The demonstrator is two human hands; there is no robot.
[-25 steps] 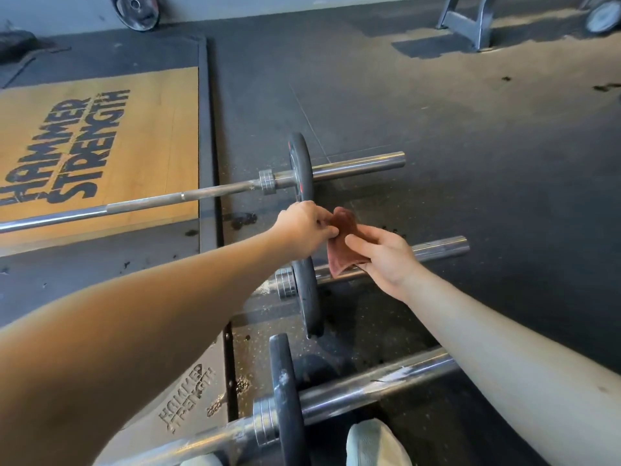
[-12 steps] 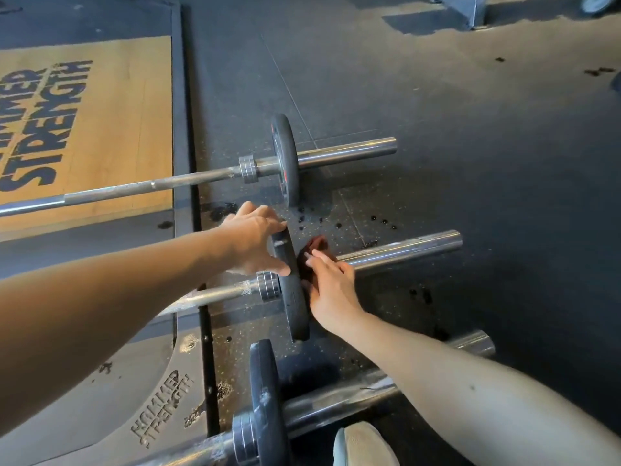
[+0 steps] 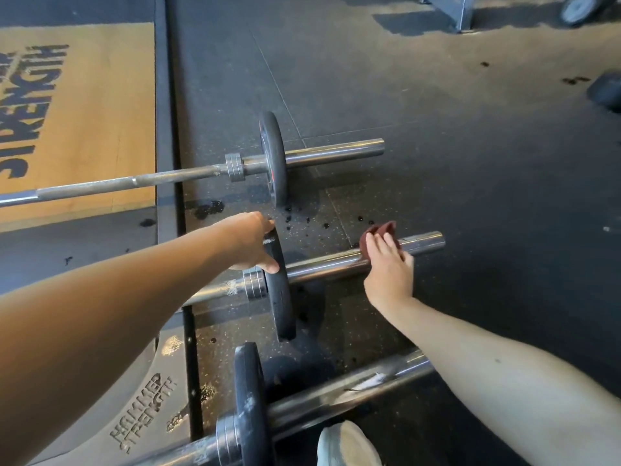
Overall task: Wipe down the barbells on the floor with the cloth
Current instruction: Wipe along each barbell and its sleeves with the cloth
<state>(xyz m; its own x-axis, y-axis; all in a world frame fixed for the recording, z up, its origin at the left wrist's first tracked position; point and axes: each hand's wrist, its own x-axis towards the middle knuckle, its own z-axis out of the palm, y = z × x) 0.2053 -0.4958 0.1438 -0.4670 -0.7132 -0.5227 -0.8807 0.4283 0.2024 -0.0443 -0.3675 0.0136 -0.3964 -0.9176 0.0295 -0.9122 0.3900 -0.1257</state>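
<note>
Three barbells lie on the dark rubber floor, each with a black plate. The far barbell (image 3: 329, 152) reaches over the wooden platform. On the middle barbell (image 3: 322, 266), my left hand (image 3: 250, 243) grips the top rim of its black plate (image 3: 280, 297), thumb on the near side. My right hand (image 3: 388, 267) presses a dark red cloth (image 3: 378, 232) onto that bar's chrome sleeve, near its right end, fingers wrapped over the bar. The near barbell (image 3: 339, 398) crosses the bottom of the view under my right forearm.
A wooden lifting platform (image 3: 84, 122) with black lettering fills the left. A grey metal platform corner (image 3: 144, 408) sits at lower left. My shoe (image 3: 346, 445) shows at the bottom edge. A metal rack foot (image 3: 453, 8) and a wheel (image 3: 579, 6) stand far back; a dark object (image 3: 606, 92) lies at right.
My left hand took hold of the middle plate's rim. My right hand slid the cloth along the sleeve from beside the plate out toward the bar's right end.
</note>
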